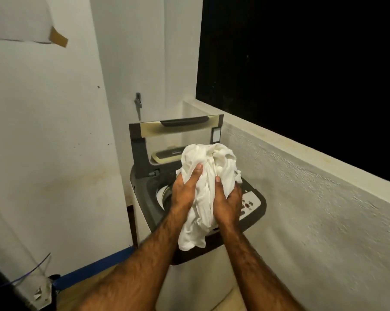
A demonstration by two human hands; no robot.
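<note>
The fingers of the left hand (pixel 184 193) and of the right hand (pixel 227 204) are hidden behind the white cloth bundle (pixel 208 162); only the thumbs, the backs of the hands and the bare forearms show; the elbows are cut off by the lower edge of the view; the bundle and the hands cover most of the drum opening (pixel 162 195) of the washing machine (pixel 142 178), so the contents of the drum cannot be made out; the markings on the control panel (pixel 252 202) are too blurred to read

Both hands grip the bundle from opposite sides, the left hand on its left flank, the right hand on its right flank; each thumb lies pressed into the front of the fabric and points up and away from the person; the palms face each other with the cloth squeezed between them; the forearms converge toward the bundle; a loose tail of fabric hangs below the hands; the bundle is held in the air above the front of the open machine, in front of the lid (pixel 138 142), which stands upright at the rear
</note>
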